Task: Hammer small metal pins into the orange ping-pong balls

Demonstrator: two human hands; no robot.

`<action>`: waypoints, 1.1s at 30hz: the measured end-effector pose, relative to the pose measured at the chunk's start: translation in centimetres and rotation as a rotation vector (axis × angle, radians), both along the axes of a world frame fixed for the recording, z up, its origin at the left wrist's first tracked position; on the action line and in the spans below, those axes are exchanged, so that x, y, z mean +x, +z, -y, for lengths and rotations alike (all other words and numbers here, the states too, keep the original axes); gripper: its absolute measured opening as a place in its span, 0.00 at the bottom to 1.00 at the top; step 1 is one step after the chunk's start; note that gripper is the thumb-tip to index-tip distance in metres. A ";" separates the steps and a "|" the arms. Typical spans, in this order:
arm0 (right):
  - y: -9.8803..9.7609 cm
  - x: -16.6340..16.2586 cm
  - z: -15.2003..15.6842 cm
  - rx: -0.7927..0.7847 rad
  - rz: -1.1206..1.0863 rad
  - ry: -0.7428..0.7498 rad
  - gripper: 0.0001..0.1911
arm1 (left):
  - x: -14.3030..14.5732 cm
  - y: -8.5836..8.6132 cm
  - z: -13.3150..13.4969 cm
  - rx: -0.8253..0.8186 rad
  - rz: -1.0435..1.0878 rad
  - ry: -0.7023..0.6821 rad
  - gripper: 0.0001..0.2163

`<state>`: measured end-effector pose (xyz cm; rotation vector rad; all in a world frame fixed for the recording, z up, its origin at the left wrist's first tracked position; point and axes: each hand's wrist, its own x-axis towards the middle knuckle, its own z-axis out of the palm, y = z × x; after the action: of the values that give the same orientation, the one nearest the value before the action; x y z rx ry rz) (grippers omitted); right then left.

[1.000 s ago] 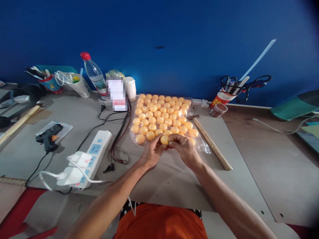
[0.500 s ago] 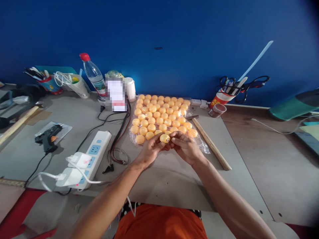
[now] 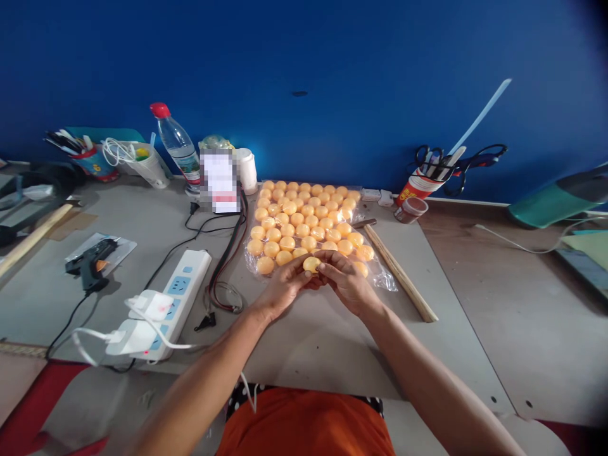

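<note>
A small yellow-orange ball (image 3: 311, 265), like a table tennis ball, is held between both hands near the table's middle. My left hand (image 3: 287, 285) pinches its left side with thumb and fingers. On the opposite side, my right hand (image 3: 346, 278) is closed on the ball, its thumb pressed against the surface. Fingers hide the ball's underside and part of its right. Just behind the hands lies a clear plastic bag (image 3: 382, 278) filled with rows of similar orange balls (image 3: 287, 243).
A hammer (image 3: 401, 272) with a wooden handle lies right of the bag. To the left are a power strip (image 3: 192, 269) with chargers, loose cables (image 3: 225, 266) and a glue gun (image 3: 92, 266). A bottle (image 3: 178, 149) and a cup of tools (image 3: 418, 183) stand along the blue wall.
My right thumb has moved left over the ball, covering a dark spot that showed on its right side. Both hands keep hold of it. The view has shifted slightly.
</note>
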<state>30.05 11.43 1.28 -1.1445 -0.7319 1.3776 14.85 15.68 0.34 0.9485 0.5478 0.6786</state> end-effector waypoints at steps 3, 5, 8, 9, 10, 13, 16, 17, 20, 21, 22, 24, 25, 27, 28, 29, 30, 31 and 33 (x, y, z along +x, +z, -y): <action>-0.2 0.0 0.0 -0.002 0.024 0.013 0.22 | -0.1 -0.1 0.0 0.017 -0.011 -0.004 0.25; -0.2 0.0 0.1 0.001 0.013 0.018 0.22 | -0.1 -0.2 0.0 0.016 -0.008 -0.005 0.24; 0.1 0.1 0.2 0.022 0.003 0.044 0.20 | -0.1 -0.2 0.0 -0.011 -0.003 0.016 0.24; 0.3 0.1 0.3 0.029 0.001 0.050 0.19 | -0.1 -0.2 -0.1 -0.028 0.004 0.028 0.24; 0.4 0.2 0.3 0.034 -0.003 0.053 0.19 | -0.1 -0.1 -0.1 -0.051 0.016 0.040 0.24; 0.5 0.4 0.4 0.036 -0.017 0.024 0.18 | -0.2 0.0 -0.2 -0.141 0.075 0.056 0.27; 0.1 0.8 0.3 0.036 0.064 -0.033 0.16 | -0.4 0.1 -0.4 -0.217 0.137 0.032 0.29; -0.1 1.0 0.3 0.041 0.139 -0.054 0.14 | -0.4 0.2 -0.5 -0.237 0.154 0.025 0.28; -0.4 1.5 0.4 0.098 0.487 -0.098 0.07 | -0.5 0.2 -0.7 -0.286 0.184 0.025 0.27; -0.4 1.6 0.4 0.137 0.611 -0.110 0.06 | -0.6 0.2 -0.7 -0.295 0.187 0.028 0.26; -0.3 1.6 0.5 0.185 0.723 -0.116 0.06 | -0.6 0.2 -0.7 -0.301 0.190 0.031 0.26; -0.2 1.5 0.6 0.281 0.889 -0.105 0.08 | -0.6 0.3 -0.8 -0.309 0.191 0.034 0.26; -0.2 1.3 0.7 0.318 0.946 -0.087 0.09 | -0.6 0.3 -0.8 -0.312 0.190 0.036 0.26; -0.2 1.0 0.8 0.366 1.029 -0.047 0.11 | -0.7 0.4 -0.8 -0.319 0.185 0.045 0.26; -0.2 0.9 0.9 0.378 1.063 -0.037 0.12 | -0.7 0.5 -0.7 -0.322 0.182 0.055 0.26; -0.2 0.9 1.0 0.386 1.095 -0.033 0.12 | -0.7 0.6 -0.7 -0.322 0.177 0.067 0.27; -0.2 0.9 1.0 0.390 1.125 -0.032 0.12 | -0.7 0.7 -0.6 -0.316 0.170 0.077 0.28; -0.3 0.9 1.1 0.390 1.156 -0.031 0.12 | -0.7 0.7 -0.6 -0.304 0.163 0.086 0.29; -0.3 1.1 1.2 0.379 1.222 -0.030 0.12 | -0.6 0.9 -0.5 -0.268 0.144 0.105 0.32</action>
<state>31.16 10.24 0.99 -1.6129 -1.7184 0.3322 14.26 16.14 1.21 0.6189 0.5478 0.7402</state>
